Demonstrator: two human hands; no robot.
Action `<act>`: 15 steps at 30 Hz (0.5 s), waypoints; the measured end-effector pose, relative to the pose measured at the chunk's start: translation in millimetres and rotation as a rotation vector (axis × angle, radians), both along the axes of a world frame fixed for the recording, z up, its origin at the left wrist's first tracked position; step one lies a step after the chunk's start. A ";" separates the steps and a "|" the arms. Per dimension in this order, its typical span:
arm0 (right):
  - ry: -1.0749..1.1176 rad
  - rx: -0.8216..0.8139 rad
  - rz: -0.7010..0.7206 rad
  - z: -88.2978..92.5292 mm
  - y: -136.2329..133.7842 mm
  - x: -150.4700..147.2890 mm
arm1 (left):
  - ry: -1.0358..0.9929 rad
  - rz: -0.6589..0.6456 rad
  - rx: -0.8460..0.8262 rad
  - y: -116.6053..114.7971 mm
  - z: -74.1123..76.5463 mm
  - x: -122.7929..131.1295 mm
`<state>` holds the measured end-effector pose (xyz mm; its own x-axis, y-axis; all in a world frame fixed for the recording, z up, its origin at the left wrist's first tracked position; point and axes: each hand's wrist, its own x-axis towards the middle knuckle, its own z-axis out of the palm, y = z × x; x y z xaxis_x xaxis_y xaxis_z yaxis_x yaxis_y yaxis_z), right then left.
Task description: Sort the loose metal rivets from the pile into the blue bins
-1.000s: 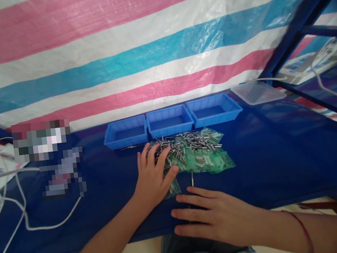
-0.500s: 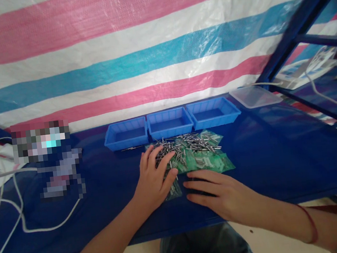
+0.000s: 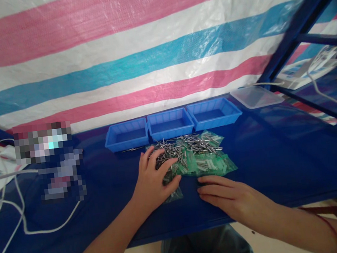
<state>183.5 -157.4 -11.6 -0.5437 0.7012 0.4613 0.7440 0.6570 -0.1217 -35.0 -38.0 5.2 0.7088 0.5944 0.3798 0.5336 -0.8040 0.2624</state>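
Several thin metal rods (image 3: 193,143), perhaps rivets or pins, lie in a loose heap on the blue table. Green plastic bags (image 3: 211,164) with more metal pieces inside lie at the heap's near and right sides. My left hand (image 3: 153,181) rests over the left part of the heap, fingers spread and curved, partly covering a small bag (image 3: 173,194) beneath it. Nothing is visibly gripped there. My right hand (image 3: 228,197) lies on the table just in front of the green bags, fingers stretched out and holding nothing.
Behind the heap stand three blue bins, the left (image 3: 127,135), middle (image 3: 170,124) and right (image 3: 214,113). A clear plastic lid (image 3: 256,97) lies at the back right. White cables (image 3: 54,229) run across the left side. A striped sheet (image 3: 135,45) hangs behind the table.
My right hand has shifted right, away from my left hand, and its fingers are closer together. My left hand stays over the heap with hardly any movement.
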 end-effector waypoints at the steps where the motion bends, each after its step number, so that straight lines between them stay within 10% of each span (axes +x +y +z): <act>1: 0.014 -0.003 0.004 0.1 -0.9 0.2 | -0.003 0.005 0.007 -0.4 0.6 0.2; 9: 0.194 0.038 -0.007 48.4 43.8 11.2 | -0.078 0.054 0.017 0.8 2.6 4.4; 15: 0.200 -0.045 -0.077 38.5 113.6 8.4 | -0.128 0.020 -0.156 20.4 15.3 19.8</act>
